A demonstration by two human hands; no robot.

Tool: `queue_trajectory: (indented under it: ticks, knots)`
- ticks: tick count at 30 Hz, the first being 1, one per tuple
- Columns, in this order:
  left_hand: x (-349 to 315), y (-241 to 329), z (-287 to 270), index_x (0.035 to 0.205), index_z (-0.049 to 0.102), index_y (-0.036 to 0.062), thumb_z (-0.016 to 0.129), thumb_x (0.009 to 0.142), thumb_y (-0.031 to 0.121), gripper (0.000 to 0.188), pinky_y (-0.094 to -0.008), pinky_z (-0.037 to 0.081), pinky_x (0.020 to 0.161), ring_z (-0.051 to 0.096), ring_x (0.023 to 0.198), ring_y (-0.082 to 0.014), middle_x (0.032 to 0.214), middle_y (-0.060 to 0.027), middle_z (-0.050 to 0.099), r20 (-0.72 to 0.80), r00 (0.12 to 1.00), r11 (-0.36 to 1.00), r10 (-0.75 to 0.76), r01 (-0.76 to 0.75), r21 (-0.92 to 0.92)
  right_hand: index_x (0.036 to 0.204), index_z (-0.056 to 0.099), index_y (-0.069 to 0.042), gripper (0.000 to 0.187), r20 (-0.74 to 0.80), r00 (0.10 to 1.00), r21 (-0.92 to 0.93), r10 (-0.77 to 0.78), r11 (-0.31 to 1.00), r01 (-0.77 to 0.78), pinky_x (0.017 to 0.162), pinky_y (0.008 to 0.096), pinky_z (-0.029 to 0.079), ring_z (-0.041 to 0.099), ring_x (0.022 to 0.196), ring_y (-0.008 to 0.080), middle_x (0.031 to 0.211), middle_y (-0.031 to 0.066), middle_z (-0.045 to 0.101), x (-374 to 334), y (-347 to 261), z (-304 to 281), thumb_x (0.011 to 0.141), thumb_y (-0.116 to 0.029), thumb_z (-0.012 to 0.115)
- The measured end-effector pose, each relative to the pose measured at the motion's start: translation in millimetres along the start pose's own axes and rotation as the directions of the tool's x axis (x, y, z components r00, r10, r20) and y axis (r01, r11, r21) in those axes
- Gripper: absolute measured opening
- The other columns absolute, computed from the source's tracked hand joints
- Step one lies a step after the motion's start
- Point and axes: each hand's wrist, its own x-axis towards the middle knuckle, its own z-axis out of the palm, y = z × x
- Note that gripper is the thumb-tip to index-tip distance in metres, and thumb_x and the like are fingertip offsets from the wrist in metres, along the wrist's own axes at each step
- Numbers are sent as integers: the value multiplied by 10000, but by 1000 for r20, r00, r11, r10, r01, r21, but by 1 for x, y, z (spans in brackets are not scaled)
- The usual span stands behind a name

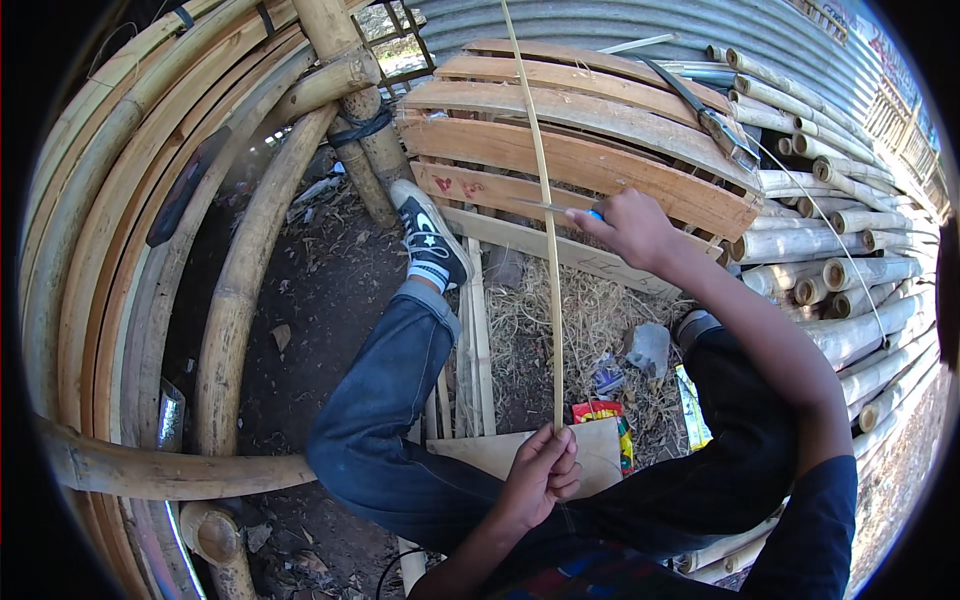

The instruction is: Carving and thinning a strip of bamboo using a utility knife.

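A long, thin bamboo strip (548,230) runs from near my lap up past the top of the view, bowing slightly. My left hand (546,468) pinches its lower end between thumb and fingers, just above my lap. Farther out, my right hand (630,228) is closed round the blue handle of a knife (541,205). The blade points left and crosses the strip; whether its edge bites into the strip is too small to tell. Most of the handle is hidden by my fingers.
Ahead stands a slatted wooden crate (600,148) with a dark strapped tool (728,138) on it. Bamboo poles (845,275) are stacked at right. A bamboo frame (240,290) and planks rise at left. Straw, a red packet (598,411) and a clear plastic piece (648,350) litter the ground.
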Motion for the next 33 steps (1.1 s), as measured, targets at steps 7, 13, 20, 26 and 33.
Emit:
queue_trajectory:
  ticks: [7,13,20,26,33]
  knots:
    - [5,16,-1,779,378,139,309,983,464,390,-208,173,405,178,443,-47,565,63,209,125,990,989,-64,79,-124,604,547,68,691,105,992,256,-66,966,37,597,456,450,534,534,381,482,212,460,-15,-5,10,925,-527,405]
    - [16,33,-10,702,337,164,308,972,502,434,-217,159,398,166,435,-48,547,70,195,184,979,994,-83,94,-54,569,570,4,687,265,911,223,-317,939,262,596,463,475,564,561,383,502,194,500,-44,-25,29,903,-574,409]
    - [8,34,-20,692,324,171,328,963,518,440,-216,135,381,136,411,-41,525,79,172,127,987,990,-95,107,-93,567,598,-24,669,129,961,16,-245,969,245,560,459,469,564,539,376,485,181,507,-20,-34,23,904,-567,401]
    - [6,41,-20,694,321,168,321,965,517,442,-217,133,377,143,412,-39,527,77,178,98,993,997,-70,72,-11,585,604,-33,656,190,925,29,-328,944,328,554,464,485,584,540,358,505,169,538,-31,-58,34,906,-566,395]
    - [-2,16,-11,692,324,169,300,975,503,438,-219,134,383,140,412,-47,525,70,180,46,997,998,-56,57,-12,569,576,-8,629,73,990,165,-121,980,108,538,440,459,542,484,360,453,161,472,-25,-34,25,922,-505,424]
